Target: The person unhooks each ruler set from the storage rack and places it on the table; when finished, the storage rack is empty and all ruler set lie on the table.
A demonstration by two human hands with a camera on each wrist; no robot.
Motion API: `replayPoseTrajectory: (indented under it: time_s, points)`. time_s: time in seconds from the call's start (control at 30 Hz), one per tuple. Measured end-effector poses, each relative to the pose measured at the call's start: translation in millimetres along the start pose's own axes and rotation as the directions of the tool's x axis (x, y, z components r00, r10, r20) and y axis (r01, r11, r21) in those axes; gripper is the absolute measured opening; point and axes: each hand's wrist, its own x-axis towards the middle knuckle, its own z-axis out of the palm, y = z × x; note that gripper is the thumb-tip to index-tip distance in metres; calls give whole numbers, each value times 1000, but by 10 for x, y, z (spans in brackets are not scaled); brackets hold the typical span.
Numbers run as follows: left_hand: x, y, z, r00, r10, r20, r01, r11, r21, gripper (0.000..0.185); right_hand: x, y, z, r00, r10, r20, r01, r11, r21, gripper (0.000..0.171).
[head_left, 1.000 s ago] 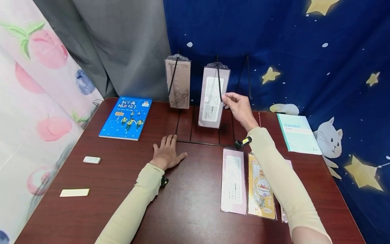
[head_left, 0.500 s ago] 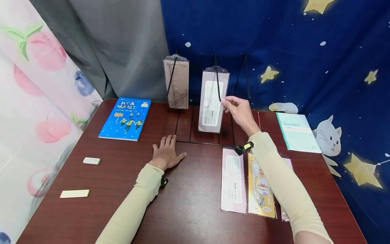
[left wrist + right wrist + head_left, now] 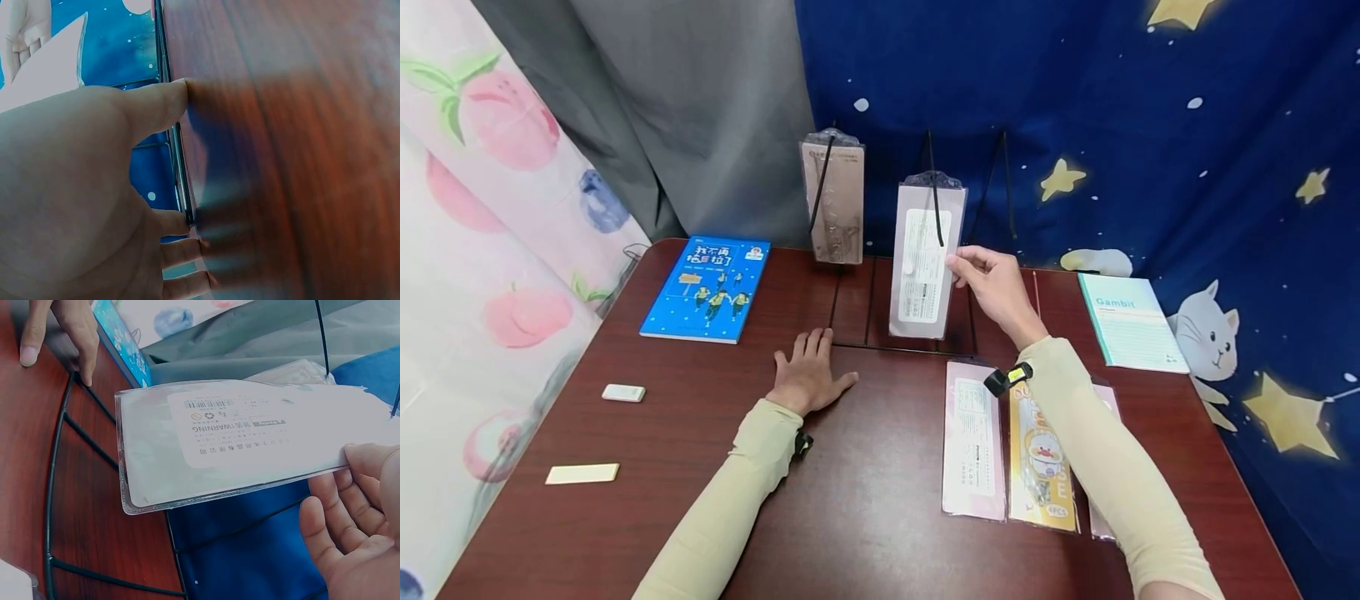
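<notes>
Dark-red wood tabletop (image 3: pixel 865 500): runs out to a fruit-print curtain (image 3: pixel 512 250) at left; a broad span of wood lies between the left sleeve (image 3: pixel 722 500) and the pink pack (image 3: pixel 973 450).
White-labelled pack (image 3: pixel 925 271): near upright, slightly tilted, at the middle hook (image 3: pixel 937 212) of the black wire rack (image 3: pixel 887 348). Wire shows above its clear tab and across its face; cannot tell whether it threads the hole.
Right hand (image 3: pixel 995 292): thumb and fingers pinched together on the pack's right edge, partway down.
Left hand (image 3: pixel 805 375): on the wood, fingers straight and spread apart, fingertips just beside the rack's front corner.
Pack margins: left, a strip of navy curtain separates it from the brown pack (image 3: pixel 837 200); right, the right-hand hook (image 3: pixel 1009 183) stands near the pinching hand; below, in the head view, its lower edge stops short of the rack's front bar.
Table row: pink pack, yellow duck pack (image 3: pixel 1037 479) and third pack (image 3: pixel 1101 521) side by side, narrow gaps; right sleeve (image 3: pixel 1127 475) overlaps the last two in view.
Tabletop fringe: blue book (image 3: pixel 705 287) back left, Gambit notebook (image 3: pixel 1133 321) back right.
Right wrist view alone: "WARNING" and a barcode readable on the label (image 3: pixel 237 428); thumb on the face, other fingers curled beyond the edge.
Left wrist view alone: left palm close up, thumb tip at the wood.
Head view alone: yellow duck pack, Gambit notebook.
</notes>
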Motion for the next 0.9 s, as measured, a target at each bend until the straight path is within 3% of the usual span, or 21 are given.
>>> replayPoseTrajectory:
  time_s: [0.9]
  points:
    - [-33,17,-32,1000,6,-6,-6,1000,-1,94,-411,-24,-32,1000,2,18,-2,1000,16,31]
